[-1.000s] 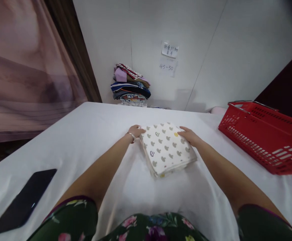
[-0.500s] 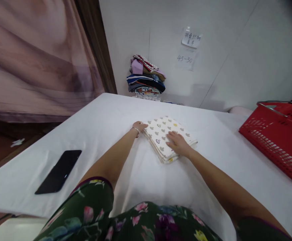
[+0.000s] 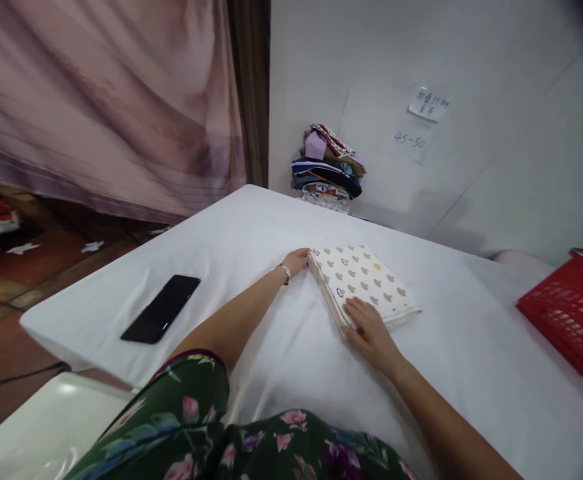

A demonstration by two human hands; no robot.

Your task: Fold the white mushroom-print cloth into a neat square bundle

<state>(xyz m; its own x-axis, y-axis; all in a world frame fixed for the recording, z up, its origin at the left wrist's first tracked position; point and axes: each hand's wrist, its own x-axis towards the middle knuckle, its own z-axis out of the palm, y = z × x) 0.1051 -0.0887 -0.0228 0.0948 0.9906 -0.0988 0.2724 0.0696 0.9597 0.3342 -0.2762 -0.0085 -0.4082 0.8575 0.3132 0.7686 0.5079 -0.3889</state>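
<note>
A folded cream cloth [image 3: 376, 280], printed with grey mouse-head shapes and a few yellow and dark ones, lies on the white-covered table in several layers. My left hand [image 3: 296, 261], with a bracelet at the wrist, is closed at the cloth's left corner; its fingertips are partly hidden there. At the near corner my right hand [image 3: 370, 333] has its fingers over the top layer and its thumb against the folded edge.
A black phone [image 3: 162, 309] lies on the white tablecloth [image 3: 241, 233] to the left. A red basket [image 3: 569, 313] stands at the right edge. Stacked folded fabrics [image 3: 327, 167] rise behind the table by the wall. A pink curtain [image 3: 121, 100] hangs at left, above a pale stool [image 3: 66, 413].
The view has turned left, so everything sits farther right. My right hand has slid from the top of the cloth to its near corner. My left hand stays at the left corner.
</note>
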